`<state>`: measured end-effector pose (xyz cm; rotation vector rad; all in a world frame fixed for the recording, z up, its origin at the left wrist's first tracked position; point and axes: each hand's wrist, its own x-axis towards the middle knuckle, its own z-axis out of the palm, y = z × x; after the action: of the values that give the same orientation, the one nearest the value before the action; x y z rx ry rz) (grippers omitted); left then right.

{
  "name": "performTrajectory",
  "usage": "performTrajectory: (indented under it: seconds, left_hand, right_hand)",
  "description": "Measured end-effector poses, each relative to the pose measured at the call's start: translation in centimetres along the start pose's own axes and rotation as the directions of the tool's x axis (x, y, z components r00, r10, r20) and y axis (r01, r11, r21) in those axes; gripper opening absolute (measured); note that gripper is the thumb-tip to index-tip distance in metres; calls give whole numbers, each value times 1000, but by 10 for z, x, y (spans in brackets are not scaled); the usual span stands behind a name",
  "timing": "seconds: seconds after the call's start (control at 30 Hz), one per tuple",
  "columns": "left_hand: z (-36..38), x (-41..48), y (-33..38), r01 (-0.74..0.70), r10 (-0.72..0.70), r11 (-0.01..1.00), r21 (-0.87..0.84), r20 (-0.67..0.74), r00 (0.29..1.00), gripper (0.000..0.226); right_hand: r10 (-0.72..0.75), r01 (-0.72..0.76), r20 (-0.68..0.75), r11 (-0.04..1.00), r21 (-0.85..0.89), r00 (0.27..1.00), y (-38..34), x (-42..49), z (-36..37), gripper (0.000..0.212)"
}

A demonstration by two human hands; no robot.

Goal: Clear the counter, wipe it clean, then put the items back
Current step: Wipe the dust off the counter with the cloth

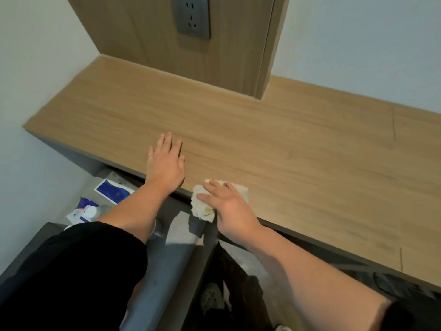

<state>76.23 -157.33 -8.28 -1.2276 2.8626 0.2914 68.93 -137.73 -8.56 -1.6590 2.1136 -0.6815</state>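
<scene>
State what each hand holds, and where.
Nothing is gripped. The right hand presses flat on top of the rag; the left hand rests on the counter.

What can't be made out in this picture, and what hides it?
Head view:
Middle of the cloth: covered by the right hand pressing it.
The items below the counter: partly behind the left forearm, labels blurred.
The counter's right end: cut off by the frame edge.
The wall socket: top cut by the upper edge.
</scene>
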Motion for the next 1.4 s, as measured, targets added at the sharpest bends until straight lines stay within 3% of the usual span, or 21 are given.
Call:
performTrajectory:
  seconds: [0.07, 0.17, 0.2, 0.27, 0.33, 0.43, 0.53, 0.67, 0.73, 0.83, 0.93, 1.07, 1.17, 1.23, 1.33, 1.4]
  left_hand:
    - [-1, 9, -15, -1, 1, 1000, 30, 21, 1000, 54]
    - [4, 16, -32, -6, -1, 995, 95, 73, 997, 56]
    - [7, 16, -35, -6, -4, 993, 114, 85, 996, 56]
    - [13, 16, -37, 0, -8, 991, 132, 59, 998, 56]
    - [15, 16, -37, 0, -4, 993, 120, 28, 1000, 55]
    - [15, 16, -37, 0, -1, 993, 117, 10, 1000, 55]
    - [16, 16, -38, -1, -1, 993, 119, 17, 1000, 54]
    - [16, 16, -37, 9, -11, 992, 127, 16, 1000, 55]
    - [16, 15, -37, 12, -15, 991, 130, 19, 1000, 55]
    - [16, 15, -36, 9, -11, 991, 135, 15, 1000, 55]
    - [16, 14, -37, 0, -1, 991, 132, 3, 1000, 55]
    - [18, 15, -38, -8, 11, 991, 131, -22, 1000, 57]
    - [19, 14, -39, -11, 16, 995, 102, -52, 999, 58]
    - [19, 13, -40, -12, 17, 996, 94, -56, 998, 56]
    - [19, 13, -39, -26, 31, 992, 123, -37, 999, 55]
    - [18, 12, -37, -22, 25, 991, 133, -21, 999, 55]
  right_hand:
    - [140, -106, -194, 978, 177, 971, 11, 5, -11, 66]
    - [496, -443, -458, 868, 225, 738, 81, 37, -49, 59]
    - [568, -557, -454, 812, 174, 687, 104, 48, -65, 61]
    - [612, -655, -366, 756, 12, 701, 124, 71, -85, 61]
    - [527, -568, -290, 819, -75, 799, 112, 96, -80, 60]
    - [272, -287, -145, 954, -92, 951, 63, 118, -46, 62]
    - [83, -85, -30, 995, -53, 996, 29, 101, -20, 59]
    - [-78, 63, 118, 990, 123, 990, 16, 39, -12, 53]
    - [-73, 33, 188, 977, 209, 979, 10, 13, -14, 52]
    - [164, -178, 68, 908, 379, 984, 4, 31, -46, 51]
    - [277, -239, -125, 937, 255, 953, 33, 112, -79, 54]
    - [410, -398, -119, 911, 110, 905, 75, 186, -70, 55]
    - [229, -230, -60, 973, -8, 972, 67, 184, -38, 59]
    - [85, -86, 39, 996, 19, 996, 52, 161, -27, 60]
    - [-28, -6, 221, 988, 152, 975, 32, 100, -23, 61]
    - [-69, -36, 375, 964, 265, 924, 17, 61, -25, 60]
